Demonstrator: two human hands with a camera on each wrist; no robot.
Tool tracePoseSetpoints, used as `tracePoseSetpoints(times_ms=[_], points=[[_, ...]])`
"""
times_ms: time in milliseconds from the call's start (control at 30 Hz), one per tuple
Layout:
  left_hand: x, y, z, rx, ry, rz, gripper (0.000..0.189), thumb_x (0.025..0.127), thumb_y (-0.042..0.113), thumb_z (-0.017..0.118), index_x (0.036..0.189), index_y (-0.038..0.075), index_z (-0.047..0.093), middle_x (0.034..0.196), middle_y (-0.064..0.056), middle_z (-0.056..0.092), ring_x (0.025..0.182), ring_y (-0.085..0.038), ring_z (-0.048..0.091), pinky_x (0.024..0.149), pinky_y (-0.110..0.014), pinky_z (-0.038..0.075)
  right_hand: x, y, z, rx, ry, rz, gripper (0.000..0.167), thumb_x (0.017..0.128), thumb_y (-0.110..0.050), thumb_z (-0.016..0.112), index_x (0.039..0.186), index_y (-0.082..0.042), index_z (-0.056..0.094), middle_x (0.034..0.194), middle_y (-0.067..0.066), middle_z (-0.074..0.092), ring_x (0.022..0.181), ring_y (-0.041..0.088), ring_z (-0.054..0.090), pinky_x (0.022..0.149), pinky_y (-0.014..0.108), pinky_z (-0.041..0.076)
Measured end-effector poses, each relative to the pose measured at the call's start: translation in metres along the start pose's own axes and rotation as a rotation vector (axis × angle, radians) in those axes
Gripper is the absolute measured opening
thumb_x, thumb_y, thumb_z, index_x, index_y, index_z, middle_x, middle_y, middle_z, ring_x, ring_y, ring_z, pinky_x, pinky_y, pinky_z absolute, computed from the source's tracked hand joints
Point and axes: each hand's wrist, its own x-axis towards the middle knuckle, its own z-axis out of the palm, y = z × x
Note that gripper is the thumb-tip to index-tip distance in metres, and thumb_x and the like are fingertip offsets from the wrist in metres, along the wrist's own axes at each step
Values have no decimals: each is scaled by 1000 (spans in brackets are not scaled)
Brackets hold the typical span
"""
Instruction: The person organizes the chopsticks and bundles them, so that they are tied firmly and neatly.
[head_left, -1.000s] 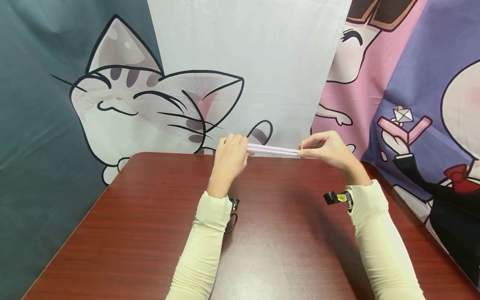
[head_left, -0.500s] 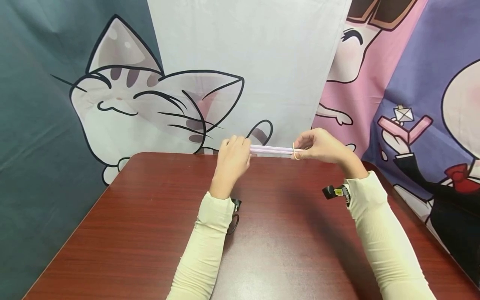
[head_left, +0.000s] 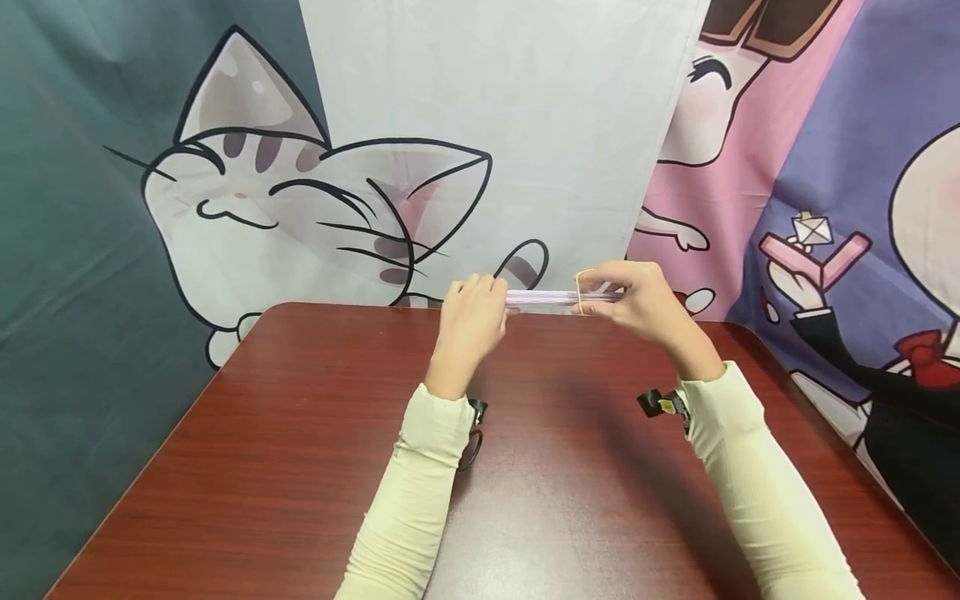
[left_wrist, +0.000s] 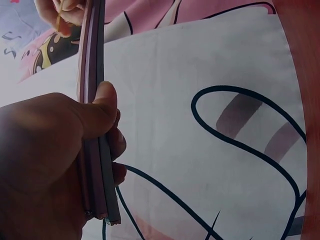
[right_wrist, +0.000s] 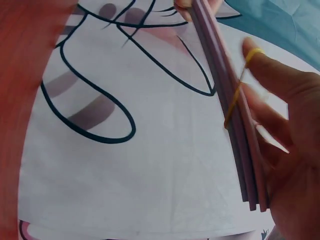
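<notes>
Reddish-brown table [head_left: 337,433] | slim straight sticks [right_wrist: 225,75] | pinkish-purple, grey | yellow band [right_wrist: 234,101]

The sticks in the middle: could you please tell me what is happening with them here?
A person has a small bundle of sticks in both hands' reach, held off the table. The left hand has one end firmly in its grip. The right hand, near the other end, has a yellow rubber band stretched open on its grip. The band crosses the sticks and seems to go around them, but it is not yet snug.
</notes>
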Motion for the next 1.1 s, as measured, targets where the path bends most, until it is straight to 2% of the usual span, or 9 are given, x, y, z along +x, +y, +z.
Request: tracePoseSetpoints(times_ms=[100,200,333,500,600,733,867,967,1100], points=[[0,0,0,-3,5,-11,21,93,26,67,105,10,63,100,-4,65,100,-24,58,87,-40,44,-5,0,4,-38,100,-73,47,57,-2,94,101,-3,78,83,7,65,74,18,57,65,17,44],[0,-1,0,-15,3,-20,20,92,26,68,105,11,63,99,-4,65,100,-25,58,87,-40,44,-10,-2,7,-26,147,-64,54,54,-2,95,105,-6,78,95,9,64,86,17,53,73,19,40],[0,-3,1,-40,-13,-31,21,93,26,67,106,10,63,99,-5,64,100,-25,58,88,-41,44,-18,-6,10,110,207,-38,53,55,9,90,105,-2,77,104,13,70,96,15,54,80,22,40],[-1,-7,0,-61,-5,-52,24,95,30,65,106,9,62,98,-5,64,98,-25,57,86,-40,43,-25,-8,18,303,370,20,34,61,20,83,92,10,75,74,10,66,64,8,48,54,17,34],[0,-8,-2,-70,28,-62,23,94,29,65,105,8,61,96,-6,63,96,-25,57,85,-39,42,-30,-7,23,397,460,106,28,65,19,80,92,15,72,67,2,63,56,5,47,49,13,33],[0,-9,-3,-68,80,-61,21,92,24,68,103,7,61,95,-7,62,96,-26,56,86,-40,42,-36,-6,24,499,515,201,35,71,19,76,105,16,69,70,-2,71,59,5,64,53,15,46],[-1,-10,-4,-69,125,-66,20,89,21,70,101,6,61,94,-8,62,95,-27,56,86,-40,42,-38,-6,24,557,522,258,50,76,16,73,125,7,64,71,1,73,50,6,62,46,16,43],[-1,-11,-3,-60,166,-65,21,88,19,70,101,6,61,93,-8,61,93,-27,56,85,-40,42,-40,-7,25,623,542,315,57,79,13,73,133,-1,61,72,2,74,44,7,54,42,17,40],[1,-10,1,-52,225,-62,22,87,20,71,102,7,61,91,-7,60,92,-27,55,85,-40,42,-41,-9,30,698,605,353,63,80,10,73,139,-3,55,75,3,72,49,9,59,43,18,44]])
